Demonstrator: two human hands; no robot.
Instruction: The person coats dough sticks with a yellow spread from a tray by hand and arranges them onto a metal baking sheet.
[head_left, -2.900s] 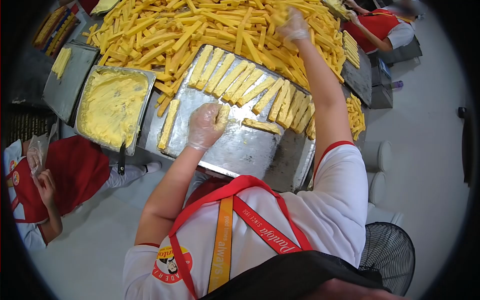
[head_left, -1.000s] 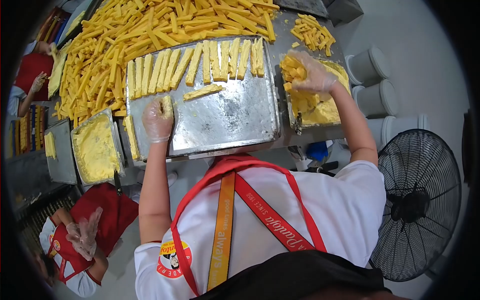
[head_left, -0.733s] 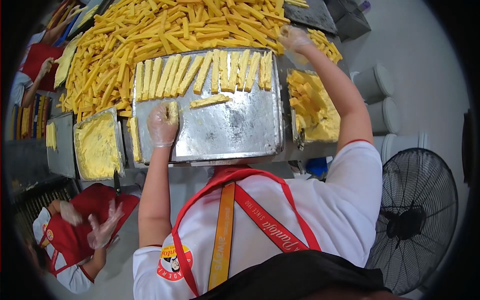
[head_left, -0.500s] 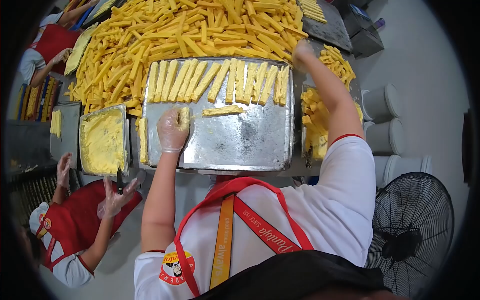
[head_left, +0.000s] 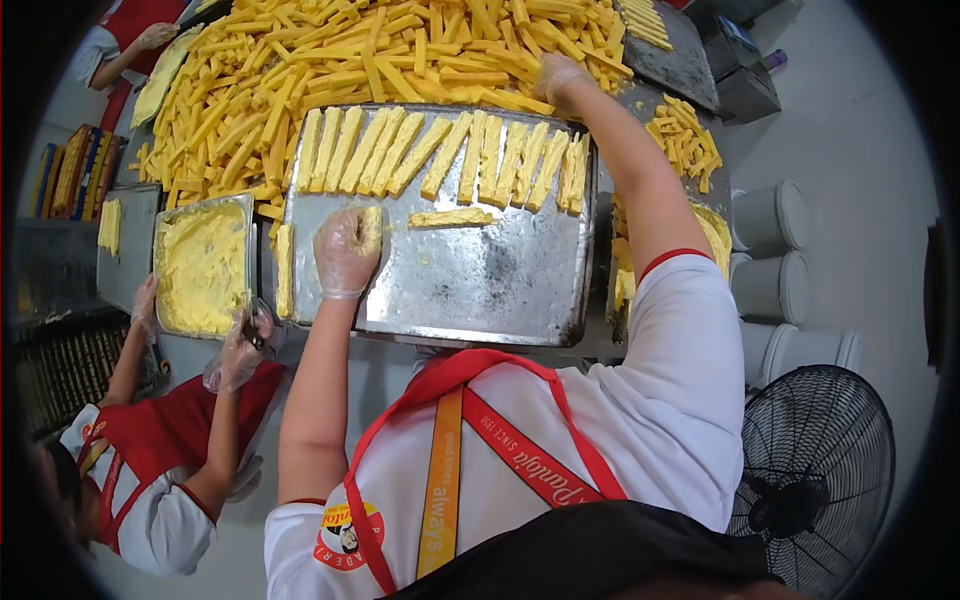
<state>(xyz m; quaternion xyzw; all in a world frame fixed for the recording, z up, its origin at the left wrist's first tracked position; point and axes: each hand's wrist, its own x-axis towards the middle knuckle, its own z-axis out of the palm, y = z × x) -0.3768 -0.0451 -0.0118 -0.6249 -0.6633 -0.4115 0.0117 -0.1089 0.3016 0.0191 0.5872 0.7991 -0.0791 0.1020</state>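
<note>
My left hand (head_left: 347, 252), in a clear plastic glove, is closed around a cream-coated bread stick (head_left: 372, 232) over the left part of a metal tray (head_left: 480, 285). A row of coated sticks (head_left: 380, 152) lies along the tray's far side. One more coated stick (head_left: 450, 217) rests crosswise in the middle, to the right of my left hand. My gloved right hand (head_left: 563, 80) is at the near edge of a big heap of plain yellow bread sticks (head_left: 330, 60), beyond the tray. Its fingers are partly hidden, so I cannot tell whether they grip a stick.
On the left, a co-worker's gloved hand (head_left: 238, 350) holds a dark-handled tool beside a pan of yellow spread (head_left: 205, 265). Another container of spread (head_left: 712, 235) is partly behind my right arm. White buckets (head_left: 768, 218) and a black fan (head_left: 815, 480) stand at right.
My right hand has moved left along the heap, from beyond the tray's right corner. My left hand stays closed on its stick. The co-worker's hands have shifted to the pan.
</note>
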